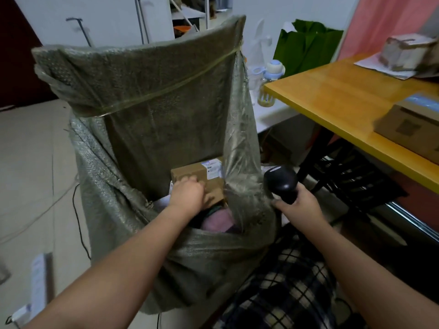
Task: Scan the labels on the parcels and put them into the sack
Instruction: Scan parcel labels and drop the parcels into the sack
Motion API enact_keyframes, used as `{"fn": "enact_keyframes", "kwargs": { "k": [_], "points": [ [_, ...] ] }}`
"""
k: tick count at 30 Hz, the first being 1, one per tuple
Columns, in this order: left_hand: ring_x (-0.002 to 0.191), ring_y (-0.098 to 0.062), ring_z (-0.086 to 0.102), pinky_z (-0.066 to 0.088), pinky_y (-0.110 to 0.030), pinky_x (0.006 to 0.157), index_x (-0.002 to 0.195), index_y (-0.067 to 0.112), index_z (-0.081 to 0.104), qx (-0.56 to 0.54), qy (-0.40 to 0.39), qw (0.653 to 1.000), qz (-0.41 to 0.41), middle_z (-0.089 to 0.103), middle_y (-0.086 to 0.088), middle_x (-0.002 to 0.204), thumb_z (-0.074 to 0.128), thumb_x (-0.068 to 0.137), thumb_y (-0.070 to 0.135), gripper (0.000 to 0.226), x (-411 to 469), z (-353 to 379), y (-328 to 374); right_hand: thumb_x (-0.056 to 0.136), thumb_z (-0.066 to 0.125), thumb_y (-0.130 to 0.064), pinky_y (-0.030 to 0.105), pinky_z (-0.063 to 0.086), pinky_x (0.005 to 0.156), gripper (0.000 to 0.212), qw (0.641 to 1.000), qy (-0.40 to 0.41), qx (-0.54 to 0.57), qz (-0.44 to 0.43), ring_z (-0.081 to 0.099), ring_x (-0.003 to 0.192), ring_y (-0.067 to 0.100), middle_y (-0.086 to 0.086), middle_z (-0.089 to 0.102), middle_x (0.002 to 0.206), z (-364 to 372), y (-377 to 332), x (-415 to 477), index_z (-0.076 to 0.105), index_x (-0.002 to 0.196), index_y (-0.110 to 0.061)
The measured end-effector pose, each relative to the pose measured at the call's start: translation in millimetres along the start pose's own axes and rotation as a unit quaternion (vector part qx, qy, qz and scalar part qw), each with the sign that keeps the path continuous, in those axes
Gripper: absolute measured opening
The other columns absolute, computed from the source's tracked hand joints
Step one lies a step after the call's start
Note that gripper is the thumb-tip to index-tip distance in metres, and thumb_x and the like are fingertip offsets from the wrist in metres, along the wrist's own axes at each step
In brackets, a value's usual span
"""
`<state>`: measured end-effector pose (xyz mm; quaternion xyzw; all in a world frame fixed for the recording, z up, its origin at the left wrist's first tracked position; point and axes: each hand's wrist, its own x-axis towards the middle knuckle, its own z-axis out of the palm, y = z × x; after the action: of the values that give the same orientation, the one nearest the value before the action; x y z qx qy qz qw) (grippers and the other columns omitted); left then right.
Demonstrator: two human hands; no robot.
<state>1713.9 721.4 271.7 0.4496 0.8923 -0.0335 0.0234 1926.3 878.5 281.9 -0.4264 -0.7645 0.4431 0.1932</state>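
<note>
Two hands are at work. The left hand [187,193] curls its fingers over the near top edge of one brown cardboard parcel [202,173] and holds it low inside the sack [166,115], the white label face-up at the parcel's two o'clock corner. The right hand [297,206] is wrapped tight round the grip of a single black scanner [281,182], whose head points to twelve o'clock just outside the sack's rim, at three o'clock from the parcel.

By the look of it, this parcel is at the dropping-in stage. Its label faces away from the scanner, so the scan seems done, though nothing here proves it. At six o'clock beneath it lies one pink soft packet [217,222], with something pale beside it that is too hidden to name. That puts at least two items in the sack.

Two parcels appear left on the orange table [344,96]: one plain carton [411,130] at three o'clock of the frame and one worn taped box [408,53] at two o'clock. Whether either has been scanned cannot be told.

The count stands at one sack, one scanner and four parcels in view. Beyond the table's far edge stand one green bag [308,51] and one baby bottle [273,71]
</note>
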Motion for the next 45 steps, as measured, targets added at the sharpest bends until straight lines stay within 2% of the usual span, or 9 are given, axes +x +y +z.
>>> {"fn": "enact_keyframes", "kwargs": {
  "k": [5, 14, 19, 23, 27, 31, 37, 41, 45],
  "points": [
    [0.11, -0.028, 0.051, 0.039, -0.036, 0.091, 0.127, 0.021, 0.057, -0.092, 0.127, 0.983, 0.09, 0.057, -0.005, 0.118, 0.047, 0.095, 0.043, 0.039, 15.2, -42.1, 54.2, 0.079, 0.076, -0.03, 0.022, 0.041, 0.06, 0.027, 0.996, 0.085, 0.007, -0.005, 0.059, 0.076, 0.006, -0.014, 0.059, 0.083, -43.8, -6.7, -2.9, 0.057, 0.098, -0.028],
    [0.112, -0.024, 0.05, 0.038, -0.037, 0.096, 0.131, 0.02, 0.055, -0.199, 0.186, 0.929, 0.25, 0.057, -0.002, 0.121, 0.048, 0.097, 0.038, 0.039, 39.2, -118.9, 199.4, 0.082, 0.075, -0.021, 0.027, 0.044, 0.078, 0.031, 0.968, 0.236, 0.077, -0.032, 0.061, 0.094, 0.012, -0.001, 0.068, 0.1, -169.7, -5.2, -50.0, 0.064, 0.111, -0.015],
    [0.118, -0.025, 0.045, 0.038, -0.037, 0.099, 0.132, 0.017, 0.054, -0.256, 0.184, 0.896, 0.313, 0.05, -0.005, 0.128, 0.053, 0.096, 0.037, 0.041, 56.2, -145.0, 276.6, 0.082, 0.074, -0.016, 0.014, 0.044, 0.078, 0.037, 0.934, 0.33, 0.134, -0.016, 0.06, 0.097, 0.002, -0.005, 0.065, 0.106, -235.9, 10.1, -62.7, 0.06, 0.116, -0.019],
    [0.127, -0.03, 0.035, 0.031, -0.038, 0.104, 0.14, 0.015, 0.041, -0.381, 0.15, 0.88, 0.242, 0.036, -0.011, 0.14, 0.049, 0.095, 0.045, 0.054, 85.4, -166.8, 319.6, 0.083, 0.073, -0.017, 0.031, 0.045, 0.087, 0.048, 0.902, 0.383, 0.202, -0.005, 0.059, 0.11, 0.014, 0.0, 0.064, 0.12, -276.3, 16.5, -55.6, 0.057, 0.128, -0.016],
    [0.133, -0.035, 0.036, 0.033, -0.041, 0.104, 0.148, 0.009, 0.027, -0.371, 0.063, 0.912, 0.164, 0.04, -0.014, 0.146, 0.041, 0.093, 0.06, 0.076, 130.8, -187.8, 343.6, 0.083, 0.072, -0.024, 0.026, 0.049, 0.07, 0.027, 0.875, 0.376, 0.303, 0.033, 0.068, 0.092, 0.011, -0.009, 0.073, 0.093, -307.0, 11.5, -32.9, 0.066, 0.109, -0.025],
    [0.124, -0.032, 0.049, 0.041, -0.035, 0.093, 0.141, 0.004, 0.04, -0.372, -0.022, 0.913, 0.165, 0.051, -0.015, 0.139, 0.054, 0.089, 0.057, 0.076, 155.7, -193.8, 357.5, 0.084, 0.072, -0.026, 0.02, 0.051, 0.052, 0.018, 0.87, 0.332, 0.36, 0.064, 0.071, 0.069, 0.008, -0.009, 0.075, 0.076, -319.1, 9.8, -11.3, 0.066, 0.101, -0.022],
    [0.104, -0.023, 0.057, 0.048, -0.025, 0.081, 0.115, 0.014, 0.05, -0.535, 0.08, 0.822, 0.18, 0.056, 0.0, 0.11, 0.068, 0.087, 0.037, 0.04, 151.5, -170.2, 347.7, 0.083, 0.073, -0.019, 0.023, 0.051, 0.065, 0.011, 0.853, 0.37, 0.368, 0.019, 0.071, 0.081, 0.007, -0.01, 0.074, 0.079, -331.7, 14.6, -16.6, 0.069, 0.092, -0.024],
    [0.075, -0.009, 0.052, 0.041, -0.02, 0.06, 0.087, 0.026, 0.041, -0.65, 0.07, 0.745, 0.135, 0.049, 0.007, 0.084, 0.046, 0.087, 0.065, 0.039, 133.3, -177.8, 348.3, 0.083, 0.073, -0.022, 0.014, 0.052, 0.061, 0.021, 0.846, 0.373, 0.382, -0.021, 0.068, 0.082, -0.004, -0.018, 0.074, 0.086, -333.4, 9.7, -24.8, 0.066, 0.101, -0.033],
    [0.09, 0.009, 0.051, 0.036, -0.014, 0.074, 0.123, 0.034, 0.047, -0.665, 0.024, 0.73, 0.156, 0.053, 0.023, 0.105, 0.026, 0.074, 0.082, 0.071, 123.6, -184.6, 351.0, 0.078, 0.075, -0.033, 0.027, 0.055, 0.081, 0.025, 0.859, 0.369, 0.353, -0.037, 0.067, 0.096, -0.001, -0.019, 0.073, 0.1, -333.6, 8.4, -29.4, 0.066, 0.1, -0.041]
  ]
}}
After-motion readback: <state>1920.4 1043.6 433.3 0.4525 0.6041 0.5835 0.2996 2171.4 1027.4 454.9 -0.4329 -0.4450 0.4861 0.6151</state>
